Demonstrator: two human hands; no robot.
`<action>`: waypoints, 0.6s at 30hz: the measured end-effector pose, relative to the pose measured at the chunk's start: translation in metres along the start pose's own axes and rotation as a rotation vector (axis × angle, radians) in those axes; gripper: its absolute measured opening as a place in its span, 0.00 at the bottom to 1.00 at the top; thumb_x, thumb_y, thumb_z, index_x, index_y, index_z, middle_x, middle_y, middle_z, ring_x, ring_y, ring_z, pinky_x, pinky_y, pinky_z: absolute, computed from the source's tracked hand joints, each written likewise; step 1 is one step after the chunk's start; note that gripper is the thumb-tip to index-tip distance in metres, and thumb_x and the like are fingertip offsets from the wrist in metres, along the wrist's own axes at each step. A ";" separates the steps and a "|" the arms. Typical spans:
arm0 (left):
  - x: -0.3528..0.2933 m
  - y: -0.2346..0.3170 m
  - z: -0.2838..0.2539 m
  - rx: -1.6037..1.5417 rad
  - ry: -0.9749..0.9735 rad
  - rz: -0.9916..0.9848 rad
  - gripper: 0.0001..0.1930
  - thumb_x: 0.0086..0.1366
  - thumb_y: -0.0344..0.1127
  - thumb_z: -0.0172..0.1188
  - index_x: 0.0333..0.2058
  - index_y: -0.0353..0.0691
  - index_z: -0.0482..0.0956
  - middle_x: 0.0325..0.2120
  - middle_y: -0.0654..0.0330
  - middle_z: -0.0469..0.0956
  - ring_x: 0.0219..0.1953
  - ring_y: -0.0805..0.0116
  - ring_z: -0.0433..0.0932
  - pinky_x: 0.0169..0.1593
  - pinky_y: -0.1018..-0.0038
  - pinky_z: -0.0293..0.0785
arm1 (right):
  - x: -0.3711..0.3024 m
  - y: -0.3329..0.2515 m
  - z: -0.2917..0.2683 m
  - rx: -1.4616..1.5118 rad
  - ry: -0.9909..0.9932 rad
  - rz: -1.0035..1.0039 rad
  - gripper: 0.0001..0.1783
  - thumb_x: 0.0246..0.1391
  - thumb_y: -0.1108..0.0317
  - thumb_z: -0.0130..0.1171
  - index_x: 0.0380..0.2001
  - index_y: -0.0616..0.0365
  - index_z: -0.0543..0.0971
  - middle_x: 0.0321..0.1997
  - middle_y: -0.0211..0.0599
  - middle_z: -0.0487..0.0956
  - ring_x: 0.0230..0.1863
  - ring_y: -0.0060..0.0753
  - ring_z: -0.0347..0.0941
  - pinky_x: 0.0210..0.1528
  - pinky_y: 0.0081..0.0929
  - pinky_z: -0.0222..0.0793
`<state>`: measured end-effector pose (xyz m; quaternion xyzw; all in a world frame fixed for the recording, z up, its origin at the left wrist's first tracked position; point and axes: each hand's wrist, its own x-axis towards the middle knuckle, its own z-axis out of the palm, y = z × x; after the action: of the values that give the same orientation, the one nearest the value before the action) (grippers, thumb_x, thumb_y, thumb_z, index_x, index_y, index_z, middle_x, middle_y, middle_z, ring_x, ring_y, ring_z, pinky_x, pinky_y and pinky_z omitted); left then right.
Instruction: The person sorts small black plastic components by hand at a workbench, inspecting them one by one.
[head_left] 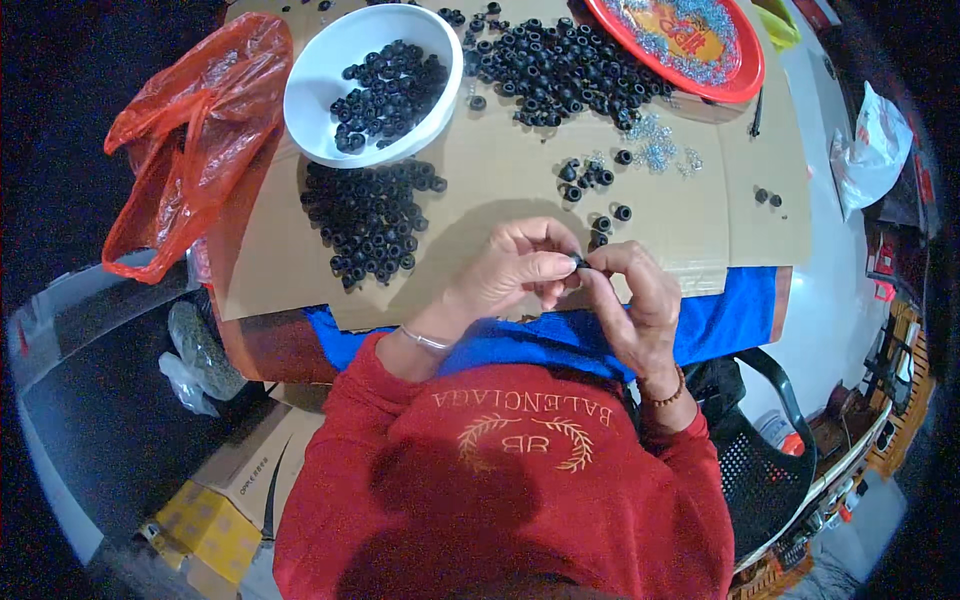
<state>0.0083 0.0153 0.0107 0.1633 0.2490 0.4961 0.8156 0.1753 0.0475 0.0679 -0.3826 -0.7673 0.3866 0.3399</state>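
Note:
Both hands meet above the near edge of the cardboard. My left hand [520,264] pinches a small black round part [579,262] between thumb and fingers. From the other side, my right hand [632,292] closes its fingertips on the same part; most of it is hidden by the fingers. Just beyond the hands lie a few loose black parts [602,224], hollow and ring-ended. Farther off is another small cluster of them [586,178], near a scatter of small clear pieces [655,142].
Cardboard [480,190] covers the table. A white bowl [300,105] holds black parts, with a black pile [372,220] below it. A larger pile [565,70] lies beyond. The red tray [752,75] holds clear pieces. A red plastic bag [200,130] lies left; a blue cloth [715,318] hangs near me.

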 end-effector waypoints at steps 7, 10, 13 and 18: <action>0.002 -0.004 -0.001 -0.015 -0.014 -0.001 0.07 0.60 0.29 0.55 0.36 0.32 0.72 0.24 0.59 0.75 0.20 0.76 0.73 0.22 0.81 0.72 | -0.002 0.010 0.008 -0.200 0.106 -0.209 0.06 0.42 0.82 0.56 0.26 0.64 0.72 0.25 0.37 0.73 0.26 0.26 0.68 0.28 0.19 0.62; 0.000 0.000 0.002 -0.048 0.010 -0.046 0.08 0.60 0.30 0.55 0.36 0.32 0.72 0.24 0.58 0.75 0.20 0.76 0.72 0.22 0.81 0.71 | -0.006 0.011 0.003 -0.024 0.046 -0.038 0.04 0.46 0.81 0.54 0.28 0.65 0.72 0.27 0.33 0.73 0.27 0.18 0.67 0.28 0.17 0.61; 0.000 0.002 0.005 -0.167 -0.008 -0.087 0.08 0.60 0.31 0.55 0.36 0.33 0.72 0.24 0.58 0.75 0.20 0.76 0.72 0.21 0.82 0.71 | -0.009 0.011 -0.002 0.119 -0.013 0.132 0.03 0.48 0.80 0.54 0.29 0.66 0.72 0.29 0.32 0.73 0.30 0.17 0.68 0.31 0.16 0.63; 0.001 -0.002 0.003 -0.171 -0.004 -0.058 0.08 0.59 0.31 0.56 0.35 0.33 0.72 0.24 0.56 0.75 0.20 0.75 0.72 0.21 0.81 0.70 | -0.012 0.008 0.002 0.619 0.081 0.421 0.04 0.49 0.82 0.53 0.31 0.66 0.74 0.32 0.31 0.73 0.33 0.18 0.68 0.38 0.15 0.63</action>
<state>0.0116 0.0151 0.0117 0.0869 0.2087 0.4912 0.8412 0.1824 0.0395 0.0576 -0.4262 -0.5046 0.6461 0.3824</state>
